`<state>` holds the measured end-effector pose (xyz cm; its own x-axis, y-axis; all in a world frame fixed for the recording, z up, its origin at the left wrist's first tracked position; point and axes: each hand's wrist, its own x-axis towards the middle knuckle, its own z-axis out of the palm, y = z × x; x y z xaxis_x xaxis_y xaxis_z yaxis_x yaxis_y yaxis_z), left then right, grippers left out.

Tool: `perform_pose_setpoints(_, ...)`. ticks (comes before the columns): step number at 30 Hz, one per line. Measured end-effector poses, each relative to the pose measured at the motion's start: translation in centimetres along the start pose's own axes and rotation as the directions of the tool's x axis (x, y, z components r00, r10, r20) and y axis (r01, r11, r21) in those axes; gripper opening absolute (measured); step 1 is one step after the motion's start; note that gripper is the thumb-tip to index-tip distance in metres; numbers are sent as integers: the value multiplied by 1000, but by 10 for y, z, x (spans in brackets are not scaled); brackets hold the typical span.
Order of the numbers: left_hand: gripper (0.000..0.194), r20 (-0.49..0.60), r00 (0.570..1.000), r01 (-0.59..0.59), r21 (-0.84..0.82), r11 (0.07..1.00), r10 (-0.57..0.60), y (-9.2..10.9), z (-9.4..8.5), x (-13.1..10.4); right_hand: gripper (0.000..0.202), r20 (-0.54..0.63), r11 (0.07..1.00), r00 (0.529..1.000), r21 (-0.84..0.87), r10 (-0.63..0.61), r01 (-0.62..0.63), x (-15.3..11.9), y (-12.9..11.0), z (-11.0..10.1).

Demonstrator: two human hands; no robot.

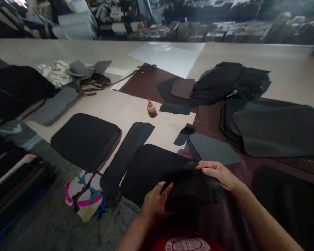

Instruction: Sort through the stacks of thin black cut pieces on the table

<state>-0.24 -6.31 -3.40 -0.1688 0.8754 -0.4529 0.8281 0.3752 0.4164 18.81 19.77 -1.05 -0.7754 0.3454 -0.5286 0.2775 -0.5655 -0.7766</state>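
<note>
So there's a huge beige worktable (290, 66), with a big pile of dark rounded panels (282, 132) over on the right. A smaller black pile (83, 139) sits on the left, near the front edge. The fanned stack of black sheets (193, 190) is right at the near side, between both hands. Long black strip (132, 150) lies left of that. Right hand (219, 174) is fairly narrow, fingers on the stack's upper right edge; left hand (157, 200) has thumb and fingers parted at its left side. Then a red-nozzled squeeze bottle (151, 110), upright, farther back.
</note>
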Motion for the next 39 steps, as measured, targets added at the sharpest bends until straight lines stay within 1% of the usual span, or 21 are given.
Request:
perform_pose_setpoints(5,108,8,1000,1,-2,1000,-1,0,-1,0,28,-28,999,999,-25,-29,29,2,1,1)
perform_pose_setpoints(8,109,8,1000,-9,-7,1000,9,-1,0,0,29,-42,999,999,-46,-24,23,2,1,0)
perform_pose_setpoints(12,110,0,1000,-17,-7,1000,17,-2,2,0,31,-74,995,996,-95,-49,42,1,0,2)
perform_pose_setpoints(16,109,5,1000,-10,-14,1000,10,-2,4,1,36,-129,986,991,-170,-25,3,1,-2,7)
perform_pose_setpoints(18,111,-2,1000,-19,-19,1000,19,-3,5,1,32,-144,967,986,-252,-82,44,2,-4,8)
perform_pose_setpoints(20,109,-6,999,-34,-23,999,34,-4,5,2,26,-131,939,980,-328,-150,100,2,-4,7)
perform_pose_setpoints(21,108,-8,999,-40,-25,999,40,-4,6,2,23,-119,931,980,-349,-158,108,3,-4,5)
perform_pose_setpoints(25,108,-15,999,-50,-27,998,50,-4,5,2,19,-93,936,991,-345,-98,61,3,0,-2)
perform_pose_setpoints(31,108,-16,998,-67,-39,997,66,-5,5,2,26,-40,897,993,-434,-114,85,3,0,-4)
perform_pose_setpoints(34,108,-14,997,-70,-44,997,69,-6,4,2,29,-29,914,995,-399,-93,73,0,-2,-4)
perform_pose_setpoints(39,108,-60,994,-95,-66,993,91,-8,7,2,40,11,938,997,-338,-77,76,-4,-4,-4)
